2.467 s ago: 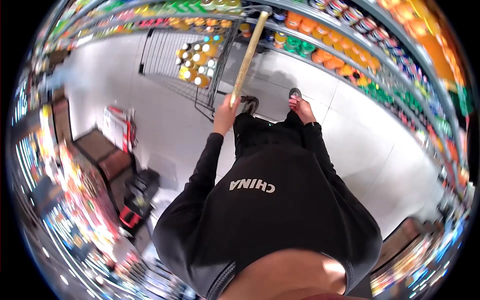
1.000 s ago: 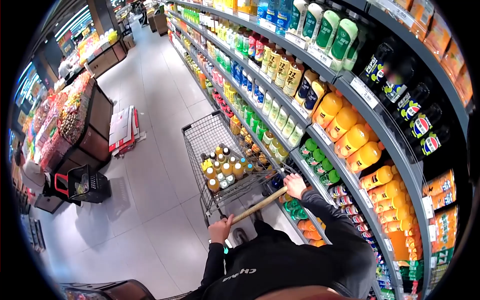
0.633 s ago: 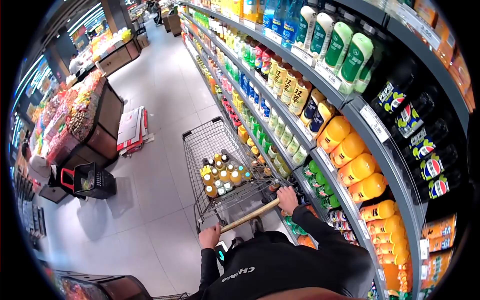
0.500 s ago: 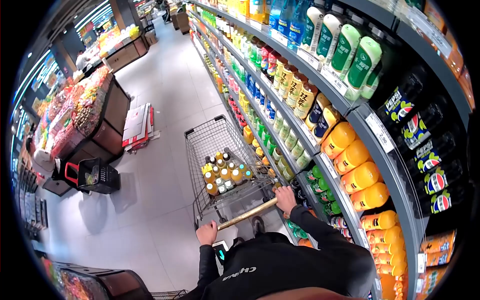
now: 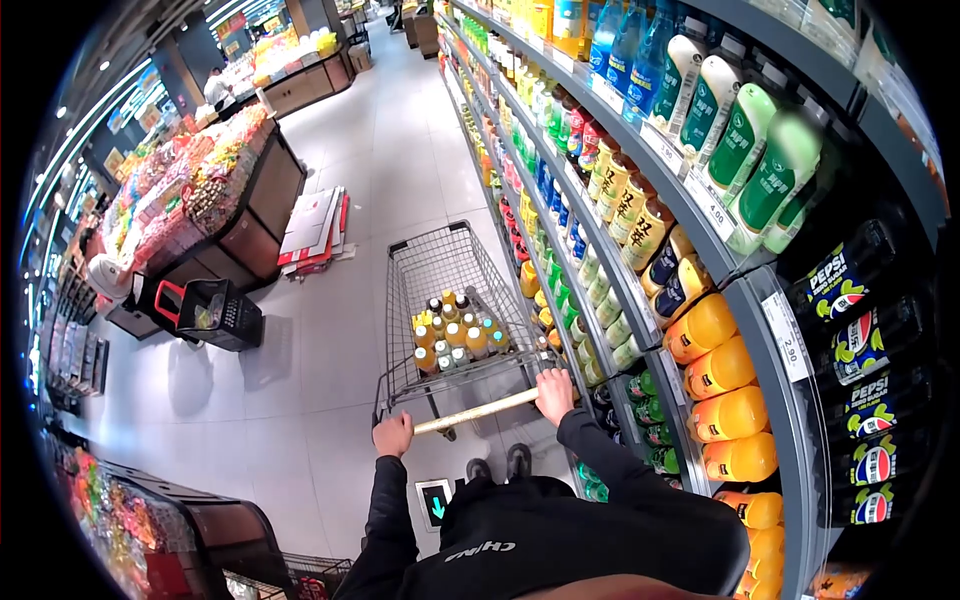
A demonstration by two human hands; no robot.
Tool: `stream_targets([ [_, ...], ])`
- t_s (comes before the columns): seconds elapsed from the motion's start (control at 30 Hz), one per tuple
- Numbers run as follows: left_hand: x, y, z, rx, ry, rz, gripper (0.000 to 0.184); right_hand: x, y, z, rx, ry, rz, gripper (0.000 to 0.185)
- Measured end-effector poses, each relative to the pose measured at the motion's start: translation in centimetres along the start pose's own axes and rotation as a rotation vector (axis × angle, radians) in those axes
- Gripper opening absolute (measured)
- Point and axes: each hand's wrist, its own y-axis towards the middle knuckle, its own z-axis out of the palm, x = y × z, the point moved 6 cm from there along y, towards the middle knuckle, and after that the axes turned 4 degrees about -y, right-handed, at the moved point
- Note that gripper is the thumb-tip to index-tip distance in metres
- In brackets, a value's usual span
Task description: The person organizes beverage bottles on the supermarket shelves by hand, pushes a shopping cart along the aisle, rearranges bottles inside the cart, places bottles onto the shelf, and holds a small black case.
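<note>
My left hand (image 5: 393, 434) is closed around the left end of the cart's pale handle bar (image 5: 470, 411). At the bar's right end, my right hand (image 5: 554, 395) grips it too, close to the shelves. Ahead of both hands stands the wire shopping cart (image 5: 420, 262). Several bottles (image 5: 453, 333) with yellow-orange contents and dark, white or blue caps are grouped in the near part of its basket. My two shoes (image 5: 518, 460) show on the floor behind the cart.
A long drink shelf (image 5: 740, 290) runs along my right, stocked with orange drinks (image 5: 722, 372), green cartons and dark Pepsi bottles (image 5: 868, 350). On the left are a candy stand (image 5: 200, 190), flattened cardboard (image 5: 315, 230) and a person with a black basket (image 5: 225, 315). The tiled aisle (image 5: 400, 130) stretches ahead.
The view has turned left, so shelves and stands sit further right in it. My arms reach further out, with both hands still on the bar. My second shoe now shows.
</note>
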Motion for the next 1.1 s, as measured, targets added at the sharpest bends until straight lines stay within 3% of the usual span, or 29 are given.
stream_targets([
  [0.3, 1.4, 2.9, -0.2, -0.011, -0.012, 0.009, 0.054, 0.8, 2.2, 0.7, -0.067, 0.025, 0.001, 0.01],
  [0.57, 1.9, 4.8, -1.0, -0.006, -0.021, 0.078, 0.051, 2.0, 4.3, 0.7, -0.029, -0.022, 0.044, 0.024],
  [0.67, 2.2, 5.8, -1.5, -0.03, -0.039, 0.083, 0.051, 2.6, 5.3, 0.0, -0.169, 0.031, 0.044, 0.016],
  [1.1, 4.7, 10.0, -0.9, -0.067, -0.04, 0.053, 0.05, 4.2, 9.4, 1.4, -0.141, -0.023, 0.083, 0.014],
])
